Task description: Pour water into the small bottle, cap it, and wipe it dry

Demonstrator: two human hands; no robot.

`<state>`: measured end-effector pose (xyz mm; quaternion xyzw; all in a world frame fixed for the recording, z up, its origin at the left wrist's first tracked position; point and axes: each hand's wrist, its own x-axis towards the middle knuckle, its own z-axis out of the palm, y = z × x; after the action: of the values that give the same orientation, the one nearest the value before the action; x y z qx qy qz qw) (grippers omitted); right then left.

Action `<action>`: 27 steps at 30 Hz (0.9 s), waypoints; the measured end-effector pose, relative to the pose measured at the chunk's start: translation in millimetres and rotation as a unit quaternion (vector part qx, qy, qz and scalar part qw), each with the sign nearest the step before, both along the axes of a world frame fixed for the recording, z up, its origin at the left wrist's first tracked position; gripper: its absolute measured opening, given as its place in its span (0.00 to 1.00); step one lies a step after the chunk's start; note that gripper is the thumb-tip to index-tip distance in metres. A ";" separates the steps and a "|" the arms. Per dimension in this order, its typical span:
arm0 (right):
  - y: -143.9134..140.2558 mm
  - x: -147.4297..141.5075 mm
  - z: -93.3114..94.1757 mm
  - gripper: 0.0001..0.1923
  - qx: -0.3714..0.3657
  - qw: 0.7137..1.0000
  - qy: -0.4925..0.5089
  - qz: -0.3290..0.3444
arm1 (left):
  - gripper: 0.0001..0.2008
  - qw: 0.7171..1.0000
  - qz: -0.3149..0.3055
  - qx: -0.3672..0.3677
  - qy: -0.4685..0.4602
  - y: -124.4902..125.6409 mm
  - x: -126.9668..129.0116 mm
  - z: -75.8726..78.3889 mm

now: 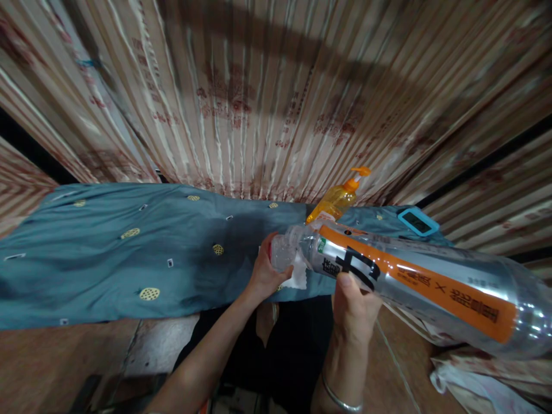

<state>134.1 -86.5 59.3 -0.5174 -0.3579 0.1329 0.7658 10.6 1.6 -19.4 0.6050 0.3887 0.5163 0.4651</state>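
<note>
Gripping orange-labelled plastic btl. (440, 287) w/ R hand (356, 307), thumb on top; L hand (264, 275) clasps sm. clear container (282, 253) by btl. neck.

We see dim, uneven light. A broad shadow crosses the pleated beige fabric curtain with reddish print (259, 86), and a darker patch falls mid-way along the teal pineapple-patterned cloth (107, 270). Glints dot the base of the large clear plastic bottle with an orange-and-silver label (414, 287). We notice wide-angle stretching toward the edges and a soft, murky lower left.
</note>
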 end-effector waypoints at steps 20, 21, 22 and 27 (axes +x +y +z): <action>-1.9 5.8 -8.5 0.20 -0.031 0.999 -0.030 -0.011 | 0.48 1.000 -0.001 -0.021 0.015 -6.1 -1.0 9.5; -1.9 5.4 -8.0 0.20 -0.034 0.999 -0.033 -0.009 | 0.50 1.000 0.002 -0.021 0.014 -6.8 -0.8 10.2; -1.8 4.9 -7.5 0.20 -0.033 0.999 -0.035 -0.007 | 0.51 1.000 0.005 -0.022 0.014 -7.4 -0.6 10.7; -1.3 2.5 -5.1 0.22 -0.012 1.000 -0.016 -0.010 | 0.58 0.999 0.007 -0.037 0.005 -8.8 2.7 7.6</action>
<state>136.5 -87.7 54.3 -0.5321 -0.3636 0.1214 0.7549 13.2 -7.2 -11.8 0.5873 0.4137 0.5019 0.4818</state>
